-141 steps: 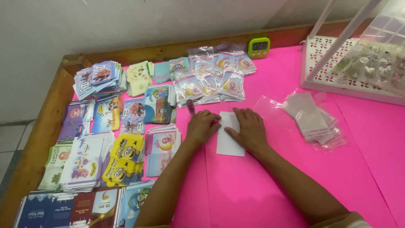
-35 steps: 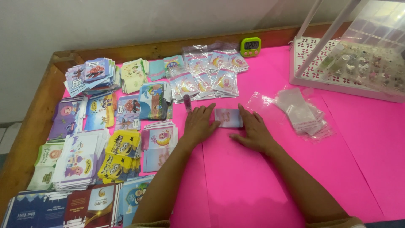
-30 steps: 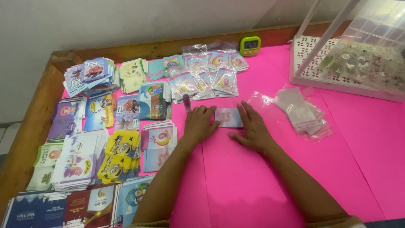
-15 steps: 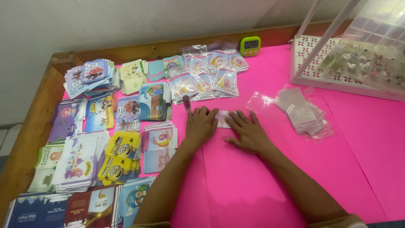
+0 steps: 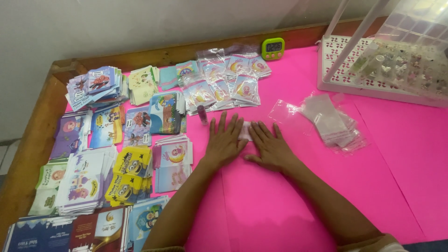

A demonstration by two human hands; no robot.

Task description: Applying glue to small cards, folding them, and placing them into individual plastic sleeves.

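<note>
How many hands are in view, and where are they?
2. The left hand and the right hand lie flat side by side on the pink table, covering most of a small folded card.

- A pale, bare wall (image 5: 140, 23) rises behind the work area.
- A wooden frame (image 5: 32, 140) borders the bright pink table top (image 5: 373, 186).
- Grey floor tiles (image 5: 5, 154) show at far left.

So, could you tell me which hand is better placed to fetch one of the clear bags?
Probably the right hand: the pile of clear bags lies on its side, while the left hand would need to cross over it.
</note>
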